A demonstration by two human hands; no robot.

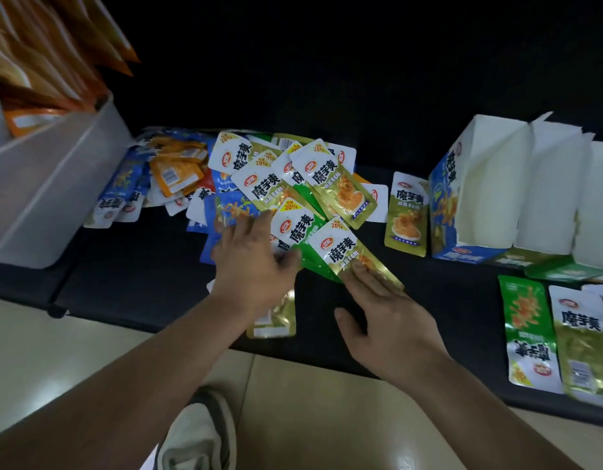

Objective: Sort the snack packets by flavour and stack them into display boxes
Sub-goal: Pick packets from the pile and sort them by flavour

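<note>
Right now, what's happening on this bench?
A person is sorting a mixed pile of snack packets. The left hand rests on it; the right hand presses a gold packet at the pile's near edge. Open display boxes stand to the right, with a few green and gold packets laid in front.

"魔芋爽" on packets (340, 252), "20%" badges, blue box (450, 198)

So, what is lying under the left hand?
The left hand covers part of a blue packet and a green packet; a gold packet shows below the wrist. Whatever else lies beneath the palm is hidden.
</note>
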